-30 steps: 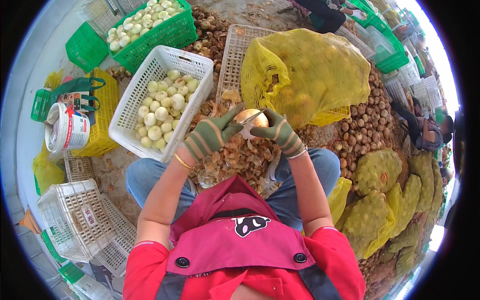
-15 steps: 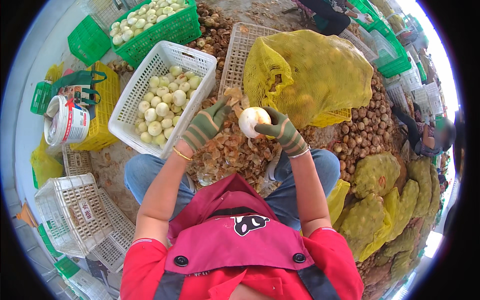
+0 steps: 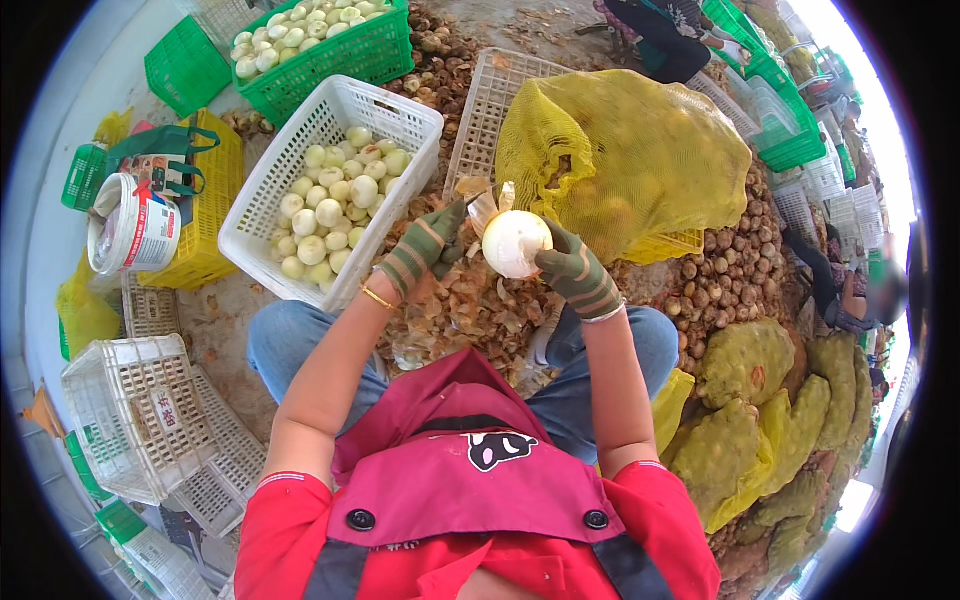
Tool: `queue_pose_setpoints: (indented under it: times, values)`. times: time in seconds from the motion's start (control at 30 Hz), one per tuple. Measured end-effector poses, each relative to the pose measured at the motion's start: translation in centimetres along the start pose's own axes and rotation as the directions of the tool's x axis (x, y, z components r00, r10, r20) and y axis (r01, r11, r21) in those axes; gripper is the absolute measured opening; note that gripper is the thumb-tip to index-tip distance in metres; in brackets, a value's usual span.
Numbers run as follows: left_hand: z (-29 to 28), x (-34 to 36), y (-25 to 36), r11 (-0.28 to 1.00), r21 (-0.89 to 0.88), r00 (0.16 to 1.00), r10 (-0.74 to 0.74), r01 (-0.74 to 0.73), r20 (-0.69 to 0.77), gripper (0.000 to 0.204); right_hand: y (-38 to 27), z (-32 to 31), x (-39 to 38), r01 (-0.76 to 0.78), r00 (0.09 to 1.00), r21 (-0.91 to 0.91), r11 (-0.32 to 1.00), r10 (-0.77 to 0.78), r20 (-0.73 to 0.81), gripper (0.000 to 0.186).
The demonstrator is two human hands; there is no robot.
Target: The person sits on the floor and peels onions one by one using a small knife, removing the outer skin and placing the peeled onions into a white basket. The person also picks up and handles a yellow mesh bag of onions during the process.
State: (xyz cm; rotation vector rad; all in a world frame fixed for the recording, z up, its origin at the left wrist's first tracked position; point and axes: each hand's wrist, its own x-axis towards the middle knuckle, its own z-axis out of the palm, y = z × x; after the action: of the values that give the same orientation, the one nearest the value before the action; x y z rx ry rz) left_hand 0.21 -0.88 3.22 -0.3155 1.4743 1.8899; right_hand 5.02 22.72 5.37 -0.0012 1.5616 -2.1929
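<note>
A large white, mostly peeled onion (image 3: 516, 245) is held up in front of me by my right hand (image 3: 580, 275), whose gloved fingers and thumb grip its right side. A loose flap of papery skin (image 3: 484, 210) stands off the onion's upper left. Close to that flap is my left hand (image 3: 428, 248), in a green glove with tan stripes. Its fingers are closed, and what lies in them is hidden. Below both hands spreads a heap of brown onion skins (image 3: 470, 315), between my knees.
A white crate (image 3: 240, 235) of peeled onions stands at left, with a full green crate (image 3: 345, 70) behind it. A yellow mesh sack (image 3: 640, 150) bulges at the far right, beside loose unpeeled onions (image 3: 735, 265). More sacks (image 3: 745, 365) lie at right; a bucket (image 3: 150, 235) stands left.
The onion has turned in my right hand and shifted slightly right and nearer, showing more white. My left hand has moved a little down and right, its fingers more curled.
</note>
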Motion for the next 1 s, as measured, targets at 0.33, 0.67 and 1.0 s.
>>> queue_pose_setpoints:
  times: [0.33,0.67,1.0]
  values:
    - [1.0,-1.0,1.3,0.923,0.284,0.964,0.266,-0.261,0.021,0.026,1.6,0.0,1.2,0.052,0.995,-0.150,0.987,-0.064,-0.073,0.069]
    - [2.3,-1.5,0.8,0.928,0.184,0.941,0.336,-0.323,-0.046,0.022,6.6,3.2,3.6,0.225,0.811,-0.490,0.842,-0.441,-0.384,0.086]
    - [-0.8,2.3,-1.1,0.630,0.644,0.757,0.643,-0.434,-0.120,0.044,4.2,0.4,2.6,0.272,0.949,0.411,0.870,-0.170,-0.267,0.051]
